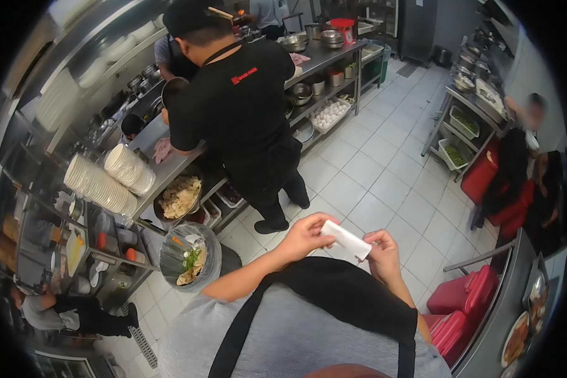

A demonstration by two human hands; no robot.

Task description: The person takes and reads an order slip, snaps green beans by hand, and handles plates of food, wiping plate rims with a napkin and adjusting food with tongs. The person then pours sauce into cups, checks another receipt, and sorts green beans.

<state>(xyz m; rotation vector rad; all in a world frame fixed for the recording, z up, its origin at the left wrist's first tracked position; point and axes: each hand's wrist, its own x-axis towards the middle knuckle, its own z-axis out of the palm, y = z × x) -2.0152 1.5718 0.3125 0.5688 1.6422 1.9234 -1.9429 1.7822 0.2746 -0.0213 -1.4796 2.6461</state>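
Observation:
A small white strip [346,240], which looks like folded or rolled paper, is stretched between my two hands in front of the black apron [334,283]. My left hand [307,237] pinches its upper left end between thumb and fingers. At the lower right end, my right hand [382,251] has its fingers closed on the same strip. A small dark mark shows near that end. Whether anything lies inside the strip, I cannot tell.
A lined bin [209,281] with food scraps stands at my left. Ahead, a person in black [246,107] works at a steel counter [217,129]. Stacked bowls [101,187] stand at its near end. Red cases [463,293] and a metal table [494,318] are at right.

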